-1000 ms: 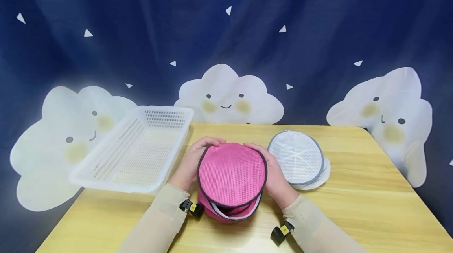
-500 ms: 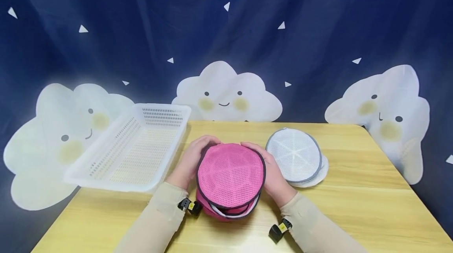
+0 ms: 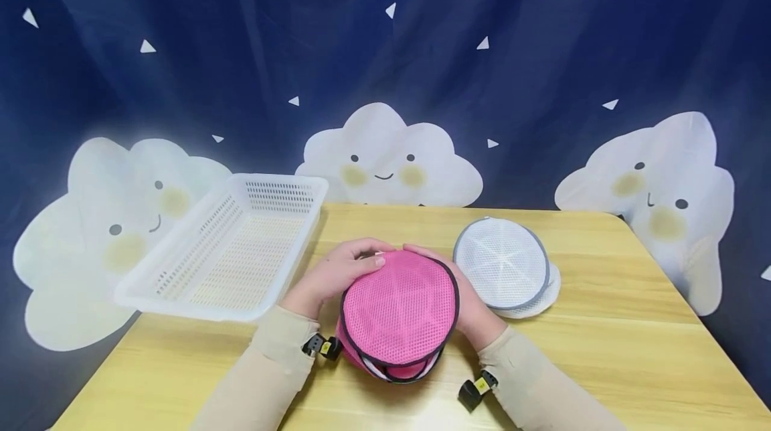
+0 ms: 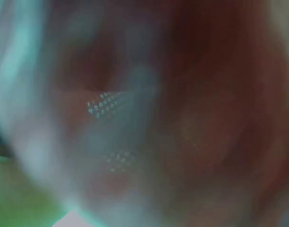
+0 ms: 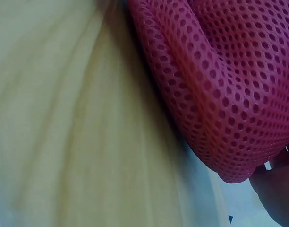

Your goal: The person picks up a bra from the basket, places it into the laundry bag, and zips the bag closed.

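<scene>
A round pink mesh laundry bag (image 3: 397, 310) with black trim stands on the table between both hands, its flat top tilted toward me. Below that top, at the front, a gap shows a pale inner edge. My left hand (image 3: 337, 275) grips the bag's far left side, thumb lying over the top rim. Around the right side, my right hand (image 3: 472, 305) holds it, fingertips at the far edge and the rest partly hidden. In the right wrist view the mesh wall (image 5: 243, 104) bulges in soft folds beside a finger (image 5: 279, 194). The left wrist view is dark and blurred.
Left of the hands is a white slotted plastic basket (image 3: 241, 264). A white mesh laundry bag (image 3: 502, 264) with grey trim lies flattened to the right, near my right hand. The wooden table (image 3: 620, 351) ends at a dark blue curtain (image 3: 530, 69) with printed clouds.
My left thumb has come over the pink bag's top rim, and the left fingers have shifted right along its far edge. The bag has turned and moved slightly right.
</scene>
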Demonstrator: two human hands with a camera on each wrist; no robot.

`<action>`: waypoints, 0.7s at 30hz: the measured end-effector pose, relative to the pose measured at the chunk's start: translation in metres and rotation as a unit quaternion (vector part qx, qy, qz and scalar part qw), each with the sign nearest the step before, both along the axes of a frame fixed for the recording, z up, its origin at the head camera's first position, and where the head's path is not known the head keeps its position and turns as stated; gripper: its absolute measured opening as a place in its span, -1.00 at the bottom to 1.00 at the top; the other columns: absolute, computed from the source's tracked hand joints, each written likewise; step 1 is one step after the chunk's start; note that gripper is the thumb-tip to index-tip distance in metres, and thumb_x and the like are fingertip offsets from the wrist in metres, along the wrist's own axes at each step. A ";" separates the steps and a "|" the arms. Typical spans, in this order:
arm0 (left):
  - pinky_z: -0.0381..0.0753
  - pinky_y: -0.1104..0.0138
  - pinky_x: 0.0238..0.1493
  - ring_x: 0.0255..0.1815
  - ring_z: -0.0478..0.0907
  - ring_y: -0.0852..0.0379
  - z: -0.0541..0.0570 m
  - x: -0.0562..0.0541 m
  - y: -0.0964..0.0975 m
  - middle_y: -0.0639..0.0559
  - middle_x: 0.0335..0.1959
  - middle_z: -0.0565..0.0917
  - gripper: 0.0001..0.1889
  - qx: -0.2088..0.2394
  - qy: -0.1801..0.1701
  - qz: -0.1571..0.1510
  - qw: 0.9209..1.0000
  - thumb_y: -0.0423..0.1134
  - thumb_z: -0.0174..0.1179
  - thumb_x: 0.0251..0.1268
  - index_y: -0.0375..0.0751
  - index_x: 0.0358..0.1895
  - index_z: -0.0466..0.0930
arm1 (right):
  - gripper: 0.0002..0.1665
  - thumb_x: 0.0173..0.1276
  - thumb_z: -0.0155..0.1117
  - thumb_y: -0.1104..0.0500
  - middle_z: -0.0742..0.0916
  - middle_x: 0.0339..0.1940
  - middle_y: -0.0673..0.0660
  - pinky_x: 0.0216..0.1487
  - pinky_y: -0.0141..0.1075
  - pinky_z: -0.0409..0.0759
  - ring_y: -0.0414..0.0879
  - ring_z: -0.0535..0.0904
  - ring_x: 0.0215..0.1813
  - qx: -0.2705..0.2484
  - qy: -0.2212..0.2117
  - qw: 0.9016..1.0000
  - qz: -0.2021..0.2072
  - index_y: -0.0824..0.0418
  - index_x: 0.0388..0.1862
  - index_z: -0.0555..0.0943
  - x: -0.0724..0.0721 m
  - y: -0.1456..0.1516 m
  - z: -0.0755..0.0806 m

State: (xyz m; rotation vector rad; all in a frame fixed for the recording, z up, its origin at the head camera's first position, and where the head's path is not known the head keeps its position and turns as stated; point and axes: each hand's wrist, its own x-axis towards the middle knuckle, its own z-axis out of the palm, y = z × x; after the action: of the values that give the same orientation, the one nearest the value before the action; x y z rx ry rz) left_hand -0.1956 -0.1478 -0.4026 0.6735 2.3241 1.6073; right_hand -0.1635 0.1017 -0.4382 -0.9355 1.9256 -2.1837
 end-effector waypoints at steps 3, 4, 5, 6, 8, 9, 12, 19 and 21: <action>0.33 0.04 0.31 0.19 0.52 0.08 0.001 0.002 0.003 0.13 0.10 0.68 -0.72 0.001 -0.003 -0.011 1.000 -0.10 0.22 0.46 0.03 0.15 0.69 | -0.48 0.63 -0.06 0.22 0.55 0.34 0.40 0.35 -0.28 0.41 -0.13 0.52 0.33 0.030 0.029 0.999 -0.002 0.48 0.43 0.35 -0.001 0.000 0.000; 0.34 0.03 0.31 0.18 0.52 0.07 0.001 0.002 0.004 0.11 0.09 0.69 -0.72 0.003 -0.003 -0.013 1.000 -0.11 0.21 0.46 0.00 0.14 0.69 | -0.49 0.61 -0.05 0.24 0.55 0.33 0.41 0.35 -0.27 0.42 -0.12 0.52 0.33 0.031 0.031 0.999 -0.002 0.49 0.42 0.36 -0.002 0.000 0.000; 0.34 0.03 0.30 0.17 0.53 0.06 0.001 0.003 0.005 0.10 0.08 0.69 -0.73 0.005 -0.002 -0.015 1.000 -0.13 0.20 0.47 -0.02 0.14 0.69 | -0.50 0.60 -0.04 0.25 0.57 0.31 0.41 0.34 -0.27 0.43 -0.12 0.53 0.31 0.034 0.028 0.999 -0.004 0.49 0.40 0.38 -0.002 0.000 0.000; 0.35 0.03 0.29 0.16 0.54 0.06 0.001 0.003 0.006 0.08 0.07 0.70 -0.73 0.008 0.000 -0.017 1.000 -0.14 0.20 0.47 -0.05 0.13 0.69 | -0.51 0.59 -0.04 0.26 0.58 0.29 0.41 0.33 -0.26 0.44 -0.10 0.55 0.30 0.032 0.023 0.999 -0.004 0.51 0.38 0.40 -0.003 0.000 0.000; 0.35 0.04 0.28 0.13 0.55 0.06 0.001 0.003 0.008 0.07 0.05 0.70 -0.74 0.010 0.001 -0.018 1.000 -0.15 0.19 0.47 -0.07 0.11 0.70 | -0.53 0.56 -0.03 0.28 0.63 0.23 0.37 0.30 -0.27 0.46 -0.11 0.57 0.26 0.045 0.016 0.999 -0.018 0.52 0.32 0.45 -0.004 0.000 0.000; 0.36 0.04 0.28 0.12 0.55 0.05 0.001 0.003 0.008 0.06 0.04 0.70 -0.74 0.012 0.002 -0.019 1.000 -0.16 0.19 0.47 -0.09 0.11 0.70 | -0.54 0.56 -0.02 0.28 0.65 0.20 0.36 0.28 -0.27 0.48 -0.11 0.59 0.23 0.051 0.008 0.998 -0.023 0.53 0.30 0.47 -0.004 0.000 0.000; 0.37 0.03 0.27 0.11 0.56 0.04 0.001 0.003 0.009 0.05 0.03 0.71 -0.75 0.015 0.003 -0.024 1.000 -0.17 0.18 0.48 -0.10 0.09 0.70 | -0.56 0.55 -0.01 0.27 0.69 0.15 0.32 0.23 -0.29 0.51 -0.13 0.62 0.17 0.074 -0.022 0.996 -0.036 0.52 0.26 0.51 -0.004 -0.001 0.002; 0.37 0.05 0.27 0.12 0.57 0.07 -0.004 0.003 0.010 0.09 0.02 0.71 -0.77 0.012 0.010 -0.018 1.000 -0.16 0.20 0.46 -0.05 0.06 0.72 | -0.58 0.50 0.14 0.25 0.70 0.10 0.33 0.18 -0.24 0.56 -0.01 0.63 0.14 0.076 -0.089 0.992 -0.047 0.49 0.22 0.55 -0.001 -0.001 0.006; 0.39 0.07 0.24 0.10 0.57 0.06 -0.005 0.003 0.009 0.08 0.01 0.72 -0.77 0.016 0.010 -0.019 1.000 -0.17 0.20 0.46 -0.07 0.05 0.72 | -0.57 0.46 0.21 0.24 0.71 0.08 0.30 0.15 -0.21 0.59 0.03 0.63 0.12 0.068 -0.115 0.990 -0.052 0.47 0.20 0.57 0.000 -0.001 0.007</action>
State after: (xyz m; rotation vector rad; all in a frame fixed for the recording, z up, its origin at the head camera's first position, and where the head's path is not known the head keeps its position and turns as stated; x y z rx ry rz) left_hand -0.1927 -0.1384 -0.4076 0.7408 2.2900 1.6312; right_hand -0.1635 0.1007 -0.4314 -0.5467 2.0205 -2.0741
